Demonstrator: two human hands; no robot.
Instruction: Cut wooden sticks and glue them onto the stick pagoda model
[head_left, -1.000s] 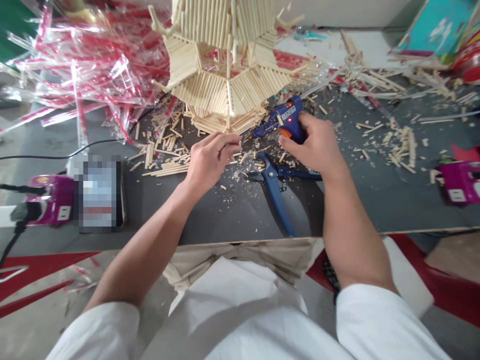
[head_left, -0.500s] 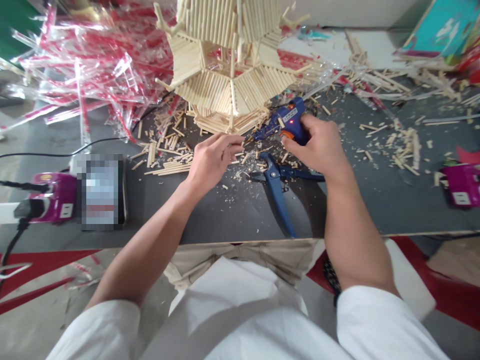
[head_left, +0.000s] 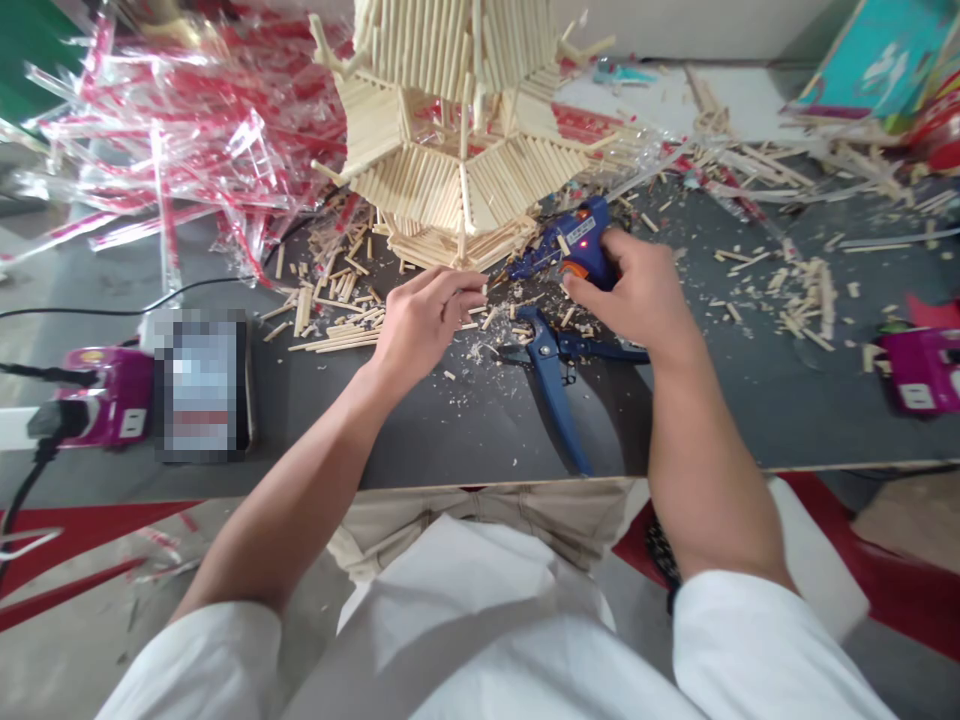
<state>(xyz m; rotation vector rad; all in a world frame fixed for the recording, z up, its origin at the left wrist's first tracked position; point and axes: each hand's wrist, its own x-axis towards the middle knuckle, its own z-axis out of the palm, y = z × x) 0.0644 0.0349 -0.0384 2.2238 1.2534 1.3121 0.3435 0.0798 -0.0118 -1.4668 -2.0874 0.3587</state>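
My right hand [head_left: 634, 290] is wrapped round a blue glue gun [head_left: 589, 235] with an orange trigger and a lit red light. Its nozzle end points left, toward the foot of a tiered model building [head_left: 465, 185] made of thin wooden sticks. At the model's front base is my left hand [head_left: 427, 315], its fingers curled and pressed together. Whatever is between those fingertips is too small to make out. Below the glue gun, blue-handled cutters [head_left: 551, 365] lie on the dark table [head_left: 450, 430], among stick offcuts and shavings.
Crumpled clear and red plastic wrappers [head_left: 195, 140] pile up at the back left. A phone-like device [head_left: 202, 385] lies beside a purple power adapter [head_left: 109, 395] with plugged-in cables. Loose stick pieces [head_left: 810, 300] are scattered at the right, near another purple block [head_left: 919, 370].
Almost nothing differs. Both hands, the glue gun and the model stay in place, apart from a very slight shift of the view.
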